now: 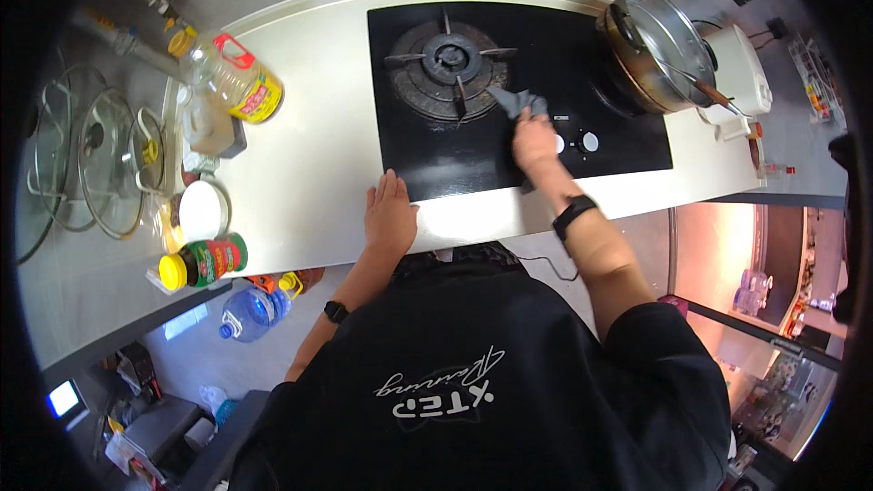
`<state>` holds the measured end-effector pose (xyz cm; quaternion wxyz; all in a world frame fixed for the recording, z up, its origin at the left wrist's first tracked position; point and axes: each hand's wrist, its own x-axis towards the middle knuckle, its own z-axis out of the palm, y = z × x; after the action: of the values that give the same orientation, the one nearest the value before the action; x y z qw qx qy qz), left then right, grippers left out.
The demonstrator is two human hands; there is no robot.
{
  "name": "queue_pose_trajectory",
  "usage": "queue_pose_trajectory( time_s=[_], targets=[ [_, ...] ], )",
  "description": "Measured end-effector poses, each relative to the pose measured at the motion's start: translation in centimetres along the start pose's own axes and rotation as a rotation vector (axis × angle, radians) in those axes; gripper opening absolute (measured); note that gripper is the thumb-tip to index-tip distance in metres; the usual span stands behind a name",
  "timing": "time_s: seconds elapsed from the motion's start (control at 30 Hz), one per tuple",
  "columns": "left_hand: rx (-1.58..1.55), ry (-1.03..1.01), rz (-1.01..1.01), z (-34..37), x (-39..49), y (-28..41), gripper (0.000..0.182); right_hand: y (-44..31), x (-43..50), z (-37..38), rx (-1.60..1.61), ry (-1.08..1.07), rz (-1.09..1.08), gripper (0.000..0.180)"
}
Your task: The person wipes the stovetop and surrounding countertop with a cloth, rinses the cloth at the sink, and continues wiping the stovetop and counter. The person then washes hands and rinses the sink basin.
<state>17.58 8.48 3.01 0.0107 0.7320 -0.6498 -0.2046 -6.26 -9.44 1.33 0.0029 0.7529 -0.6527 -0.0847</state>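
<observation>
My right hand (pixel 535 140) grips a grey cloth (pixel 522 102) on the black glass gas cooktop (pixel 443 157). The cloth touches the glass close to the right edge of the left burner (pixel 450 61), whose pan supports look worn and stained. Two white control knobs (pixel 590 142) sit just right of that hand, one partly covered by it. My left hand (pixel 391 213) rests flat, holding nothing, on the white countertop (pixel 320 150) at the cooktop's front left corner.
A pot with a glass lid (pixel 665 34) covers the right burner, a wooden-handled utensil (pixel 713 92) across it. Behind it stands a white appliance (pixel 740 75). Left on the counter are an oil bottle (pixel 256 92), a white lid (pixel 203 210) and a yellow-capped jar (pixel 222 259).
</observation>
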Motion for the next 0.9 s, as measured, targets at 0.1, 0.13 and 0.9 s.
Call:
queue_pose_trajectory(
  time_s=[0.1,0.13,0.9],
  targets=[
    [-0.031,-0.016,0.028,-0.4,0.4,-0.2,0.051,-6.2,-4.8,1.2,-0.034,0.061,-0.139,0.045],
    [-0.030,-0.013,0.050,-0.5,0.6,-0.1,0.047,-8.3,-6.6,1.5,0.012,0.059,-0.200,0.046],
    [-0.098,0.078,-0.037,-1.6,-2.0,4.4,0.049,-0.2,-6.5,-0.3,0.337,0.172,-0.435,0.043]
  ],
)
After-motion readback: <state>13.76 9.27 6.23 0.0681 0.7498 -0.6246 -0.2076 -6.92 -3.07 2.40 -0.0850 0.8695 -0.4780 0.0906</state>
